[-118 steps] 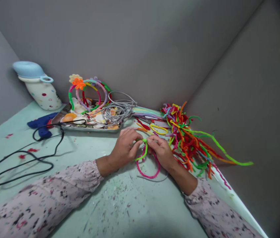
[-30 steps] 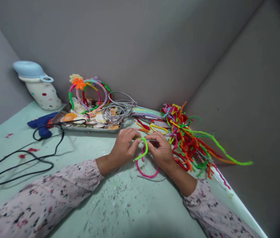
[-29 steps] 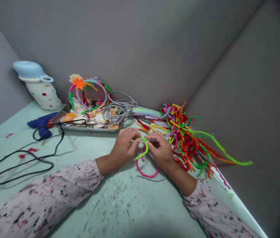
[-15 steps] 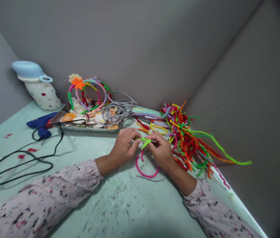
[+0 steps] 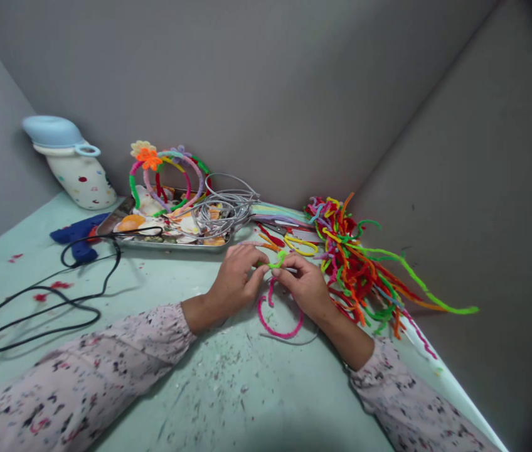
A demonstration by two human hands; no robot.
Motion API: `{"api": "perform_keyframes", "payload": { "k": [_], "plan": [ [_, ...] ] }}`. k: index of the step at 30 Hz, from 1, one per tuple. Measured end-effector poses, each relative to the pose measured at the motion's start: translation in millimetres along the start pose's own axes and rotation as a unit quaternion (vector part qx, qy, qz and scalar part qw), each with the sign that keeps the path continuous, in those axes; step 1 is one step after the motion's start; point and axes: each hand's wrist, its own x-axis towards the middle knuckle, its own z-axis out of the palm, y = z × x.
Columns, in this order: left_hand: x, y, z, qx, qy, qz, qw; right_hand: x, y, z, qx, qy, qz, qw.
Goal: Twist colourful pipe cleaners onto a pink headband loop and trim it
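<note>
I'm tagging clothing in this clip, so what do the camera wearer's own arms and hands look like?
The left sleeve and right sleeve are long, pale pink and loose, with a scattered dark and reddish print and gathered cuffs. The left hand and right hand are ungloved.

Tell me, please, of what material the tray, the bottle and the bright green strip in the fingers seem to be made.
The tray: probably metal, since its silvery rim shines. The bottle: perhaps plastic, judging by its smooth, satin-looking, pale body; coated metal remains possible. The bright green strip: likely chenille, matte and fuzzy-looking; any wire core is hidden.
</note>
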Motion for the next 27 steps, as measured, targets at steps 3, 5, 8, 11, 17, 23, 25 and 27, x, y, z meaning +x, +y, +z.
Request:
{"api": "perform_keyframes", "payload": {
  "k": [3,5,8,11,17,23,25,27],
  "plan": [
    [0.1,0.5,0.3,0.006,0.004,-0.006,1.0,0.5,0.6,-0.3,-0.004,-0.005,0.002,1.0],
    [0.2,0.4,0.5,0.008,0.004,-0.01,1.0,0.5,1.0,-0.6,-0.007,-0.006,-0.003,1.0],
    [0.3,0.4,0.4,0.005,0.001,-0.009,1.0,0.0,1.0,-1.4,-0.01,-0.01,-0.005,1.0],
    [0.2,0.8,0.2,0.004,-0.005,-0.002,1.0,-0.8,0.3,-2.2,0.005,-0.019,0.018,1.0],
    [-0.1,0.7,0.8,0.018,-0.012,0.007,1.0,-0.7,0.3,-5.1,0.035,-0.044,0.055,0.997],
    [-0.3,0.6,1.3,0.027,-0.009,0.012,1.0,-0.6,0.1,-4.5,0.045,-0.046,0.075,0.995],
    [-0.3,0.8,1.2,0.024,-0.005,0.014,1.0,-0.9,-0.8,-3.1,0.05,-0.044,0.078,0.995],
    [-0.2,0.7,1.1,0.023,-0.007,0.015,1.0,-0.9,-1.1,-2.1,0.055,-0.043,0.076,0.995]
  ]
}}
